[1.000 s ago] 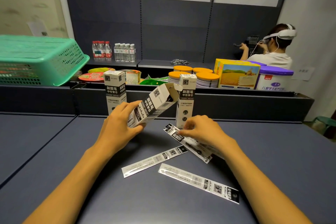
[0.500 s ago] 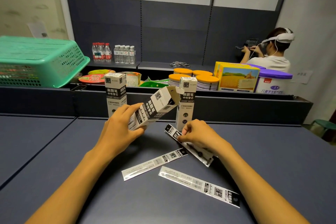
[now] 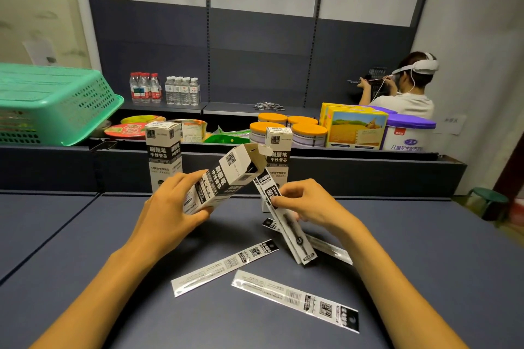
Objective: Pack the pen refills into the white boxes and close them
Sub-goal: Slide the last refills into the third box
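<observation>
My left hand [image 3: 173, 207] grips a white box [image 3: 224, 178] tilted with its open mouth up and to the right. My right hand [image 3: 306, 202] pinches a packaged pen refill [image 3: 286, 224], lifted off the table with its upper end at the box's mouth. Two more refill packs [image 3: 226, 266] [image 3: 295, 296] lie flat on the dark table in front of me. Another pack [image 3: 329, 248] lies partly hidden under my right hand. Two closed white boxes [image 3: 164, 153] [image 3: 279, 156] stand upright behind.
The dark blue table [image 3: 85, 249] ends at a low rail behind the boxes. A green basket [image 3: 56, 102] sits at the far left. Water bottles [image 3: 164, 91], orange-lidded tins [image 3: 292, 130] and a yellow carton [image 3: 354, 129] fill the shelf behind. A person with a headset [image 3: 402, 88] sits far right.
My right hand has lifted the refill pack off the table and tilted it up towards the box's open mouth. My left hand keeps holding the tilted box.
</observation>
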Demonstrator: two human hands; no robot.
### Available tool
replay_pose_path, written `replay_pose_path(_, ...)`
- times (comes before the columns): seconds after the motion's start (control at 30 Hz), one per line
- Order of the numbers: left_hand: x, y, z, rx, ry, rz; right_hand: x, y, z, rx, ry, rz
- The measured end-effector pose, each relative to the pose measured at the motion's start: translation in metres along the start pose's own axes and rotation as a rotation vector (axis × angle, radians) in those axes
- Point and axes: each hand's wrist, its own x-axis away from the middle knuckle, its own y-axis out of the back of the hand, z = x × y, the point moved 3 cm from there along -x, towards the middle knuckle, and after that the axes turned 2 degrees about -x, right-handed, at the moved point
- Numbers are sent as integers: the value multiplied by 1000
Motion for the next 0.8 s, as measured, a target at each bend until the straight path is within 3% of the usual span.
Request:
replay_pose_path(0.13,0,-1,0,12,4,-7,10,20,11,-353,77,-68)
replay_pose_path(0.3,-1,-2,-1,12,1,2,18,31,28,-721,193,-280)
replay_pose_path(0.5,1,-3,-5,19,-15,15,21,26,40,-819,294,-465)
replay_pose_path(0.8,1,-3,-6,23,-43,20,23,32,37,-927,289,-729)
